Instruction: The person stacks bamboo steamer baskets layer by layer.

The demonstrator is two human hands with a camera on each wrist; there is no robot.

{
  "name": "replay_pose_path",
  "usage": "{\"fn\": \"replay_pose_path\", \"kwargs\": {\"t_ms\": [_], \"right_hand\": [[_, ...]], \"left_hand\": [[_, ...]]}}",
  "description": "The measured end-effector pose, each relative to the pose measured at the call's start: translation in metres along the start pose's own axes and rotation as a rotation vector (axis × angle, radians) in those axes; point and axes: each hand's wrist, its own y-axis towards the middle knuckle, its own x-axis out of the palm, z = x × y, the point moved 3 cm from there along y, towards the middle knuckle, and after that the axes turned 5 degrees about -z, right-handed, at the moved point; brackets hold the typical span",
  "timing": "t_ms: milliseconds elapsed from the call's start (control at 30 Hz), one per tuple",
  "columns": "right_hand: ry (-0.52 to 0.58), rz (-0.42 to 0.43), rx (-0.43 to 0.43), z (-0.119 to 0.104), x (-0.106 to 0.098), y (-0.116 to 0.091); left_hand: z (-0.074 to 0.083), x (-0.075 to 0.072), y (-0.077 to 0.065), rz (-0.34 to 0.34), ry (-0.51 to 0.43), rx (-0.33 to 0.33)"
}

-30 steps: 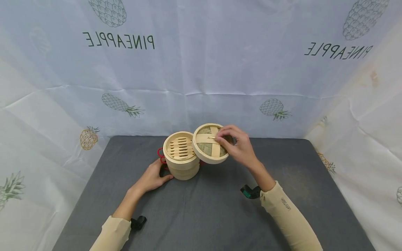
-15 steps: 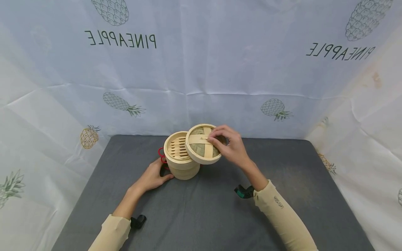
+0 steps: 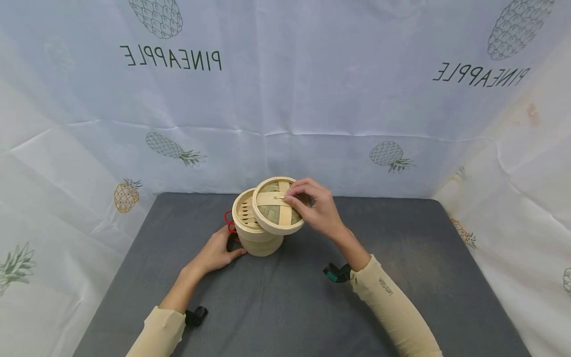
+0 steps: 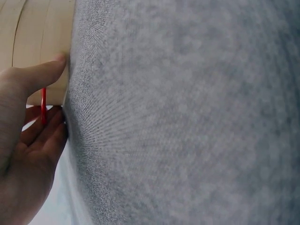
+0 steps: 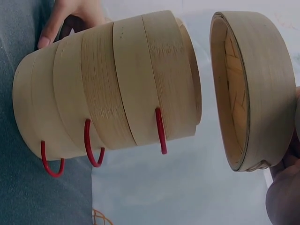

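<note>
A stack of round bamboo steamer baskets (image 3: 260,246) stands on the dark table, with a slatted tray in its top and red loops (image 5: 160,131) on its sides. At its lower left, my left hand (image 3: 217,250) holds the base, thumb on the front and fingers round the side by a loop. My right hand (image 3: 318,208) pinches the small handle on top of the bamboo lid (image 3: 269,214). Tilted, the lid hangs over the right part of the stack, hiding some of the slats. A gap between lid (image 5: 267,89) and stack shows in the right wrist view.
The dark cloth-covered table (image 3: 285,312) spreads in front of and around the stack. A pale curtain (image 3: 285,89) printed with pineapples hangs close behind the table and along both sides.
My right hand has carried the lid leftward, from beside the stack to over its right part, covering more of the slats. My left hand and the baskets have stayed in place.
</note>
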Motion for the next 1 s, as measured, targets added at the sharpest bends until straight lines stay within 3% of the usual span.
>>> {"fn": "replay_pose_path", "kwargs": {"t_ms": [133,200,367,633,733,933,1000], "right_hand": [[0.000,-0.006,0.004,0.000,0.004,0.003],[0.000,-0.005,-0.002,0.000,0.006,0.004],[0.013,-0.003,-0.014,-0.002,0.014,0.008],[0.027,-0.011,-0.016,-0.002,0.025,0.012],[0.027,-0.010,-0.015,-0.003,0.026,0.013],[0.010,-0.018,-0.013,-0.004,0.029,0.016],[0.004,-0.025,-0.013,-0.004,0.032,0.018]], "left_hand": [[0.010,-0.004,0.001,-0.022,0.013,-0.060],[0.015,-0.007,0.001,-0.029,0.016,-0.054],[0.009,-0.004,-0.001,0.013,0.012,0.007],[0.023,-0.008,-0.001,-0.041,0.046,-0.093],[0.024,-0.008,-0.001,-0.027,0.043,-0.075],[0.006,-0.002,-0.003,0.026,-0.002,0.029],[0.007,-0.003,-0.003,0.025,-0.013,0.028]]}}
